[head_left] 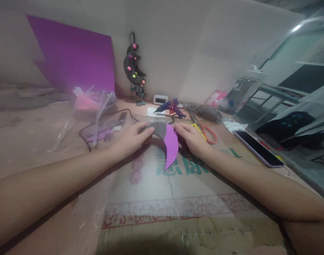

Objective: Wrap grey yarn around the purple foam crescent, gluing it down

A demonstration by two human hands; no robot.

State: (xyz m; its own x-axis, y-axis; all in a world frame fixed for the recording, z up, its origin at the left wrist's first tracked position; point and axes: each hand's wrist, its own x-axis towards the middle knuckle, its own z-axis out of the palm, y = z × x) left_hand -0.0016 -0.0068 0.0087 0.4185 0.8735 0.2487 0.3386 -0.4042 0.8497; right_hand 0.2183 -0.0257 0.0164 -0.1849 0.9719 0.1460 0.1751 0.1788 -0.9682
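A purple crescent (172, 145), its upper left part wrapped in grey yarn, is held over the cardboard with its bare tip pointing down. My left hand (137, 136) pinches the grey wrapped end between thumb and fingers. At the outer right edge of the purple part, my right hand (190, 136) is closed with its fingertips against the crescent; the undersides of these fingers are hidden. A thin strand of yarn (171, 186) runs over the cardboard below the tip. Just behind my hands lies a dark blue glue gun (168, 107) with a small red light.
Red-and-yellow-handled scissors (210, 134) and a bundle of grey yarn (204, 112) lie behind my right hand. A phone (257, 148) rests farther right. Printed cardboard (151, 198) covers the tabletop. A decorated crescent hanging (132, 67) and a purple sheet (77, 53) are at the wall.
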